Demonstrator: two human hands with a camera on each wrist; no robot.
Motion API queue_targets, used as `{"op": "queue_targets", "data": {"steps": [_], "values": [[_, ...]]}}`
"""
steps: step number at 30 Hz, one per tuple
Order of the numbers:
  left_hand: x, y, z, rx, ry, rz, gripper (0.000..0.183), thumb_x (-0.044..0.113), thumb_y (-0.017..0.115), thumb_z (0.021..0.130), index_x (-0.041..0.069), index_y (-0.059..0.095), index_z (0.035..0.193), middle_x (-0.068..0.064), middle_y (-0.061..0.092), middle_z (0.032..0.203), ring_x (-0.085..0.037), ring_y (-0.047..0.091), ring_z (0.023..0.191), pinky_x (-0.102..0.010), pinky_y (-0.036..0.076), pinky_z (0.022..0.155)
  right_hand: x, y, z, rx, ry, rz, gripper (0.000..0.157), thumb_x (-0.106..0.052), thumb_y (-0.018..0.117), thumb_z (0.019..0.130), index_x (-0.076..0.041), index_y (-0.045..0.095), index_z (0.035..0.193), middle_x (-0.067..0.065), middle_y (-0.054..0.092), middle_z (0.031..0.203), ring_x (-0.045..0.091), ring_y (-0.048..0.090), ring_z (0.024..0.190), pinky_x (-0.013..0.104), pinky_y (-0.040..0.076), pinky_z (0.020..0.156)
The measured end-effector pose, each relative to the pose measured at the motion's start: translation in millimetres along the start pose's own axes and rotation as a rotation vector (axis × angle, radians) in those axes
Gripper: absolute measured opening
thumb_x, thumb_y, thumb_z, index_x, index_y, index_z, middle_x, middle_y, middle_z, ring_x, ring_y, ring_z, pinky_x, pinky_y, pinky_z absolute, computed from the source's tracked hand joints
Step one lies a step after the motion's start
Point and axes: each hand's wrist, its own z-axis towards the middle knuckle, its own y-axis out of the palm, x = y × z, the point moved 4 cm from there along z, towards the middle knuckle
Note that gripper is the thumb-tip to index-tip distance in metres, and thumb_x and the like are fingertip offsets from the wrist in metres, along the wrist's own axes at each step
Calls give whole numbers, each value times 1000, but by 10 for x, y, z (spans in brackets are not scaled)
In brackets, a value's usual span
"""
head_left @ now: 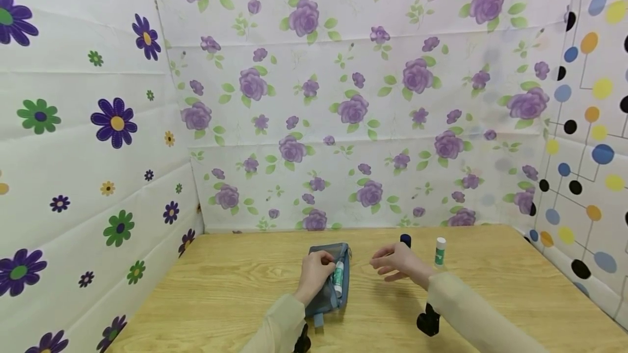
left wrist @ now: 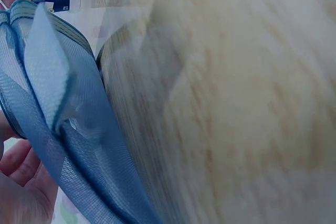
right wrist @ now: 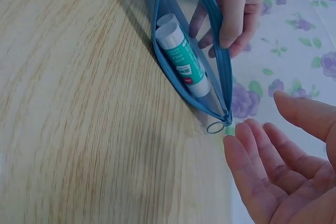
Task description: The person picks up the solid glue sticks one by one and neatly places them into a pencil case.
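Pouch (head_left: 324, 298) mouth gapes; hands (head_left: 315, 274) (head_left: 399, 260) apart, left gripping edge.

In the right wrist view, a second white-ended stick (right wrist: 166, 19) in the blue mesh pouch (right wrist: 226, 77) lies mostly behind the front glue stick (right wrist: 185, 61); the top edge crops the pouch, and its zippered rim partly covers the left fingers (right wrist: 231, 30). In the head view, the right hand (head_left: 399, 260) hides whatever sits beneath a dark blue cap (head_left: 405, 239), the standing glue stick's (head_left: 440, 253) lettering is too small to read, and the bottom edge cuts both sleeves (head_left: 471, 312). In the left wrist view, the table (left wrist: 247, 98) is blurred.
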Motion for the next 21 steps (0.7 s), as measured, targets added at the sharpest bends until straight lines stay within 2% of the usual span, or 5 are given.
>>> {"op": "queue_targets", "data": {"steps": [6, 21], "values": [[-21, 12, 13, -8, -15, -10, 9, 0, 61, 81, -1, 66, 87, 1, 58, 74, -13, 52, 63, -28, 44, 55, 55, -128, -16, 3, 5, 12, 27, -14, 69, 81, 4, 62, 99, 11, 63, 85, 32, 61, 81, 41, 50, 64], [-46, 16, 14, -3, -20, 0, 8, 1, 62, 81, 0, 67, 87, 2, 57, 72, -12, 52, 62, -28, 44, 54, 176, -445, -68, 36, 26, -45, 31, -18, 67, 82, 4, 60, 104, 10, 62, 90, 28, 60, 82, 42, 49, 70]]}}
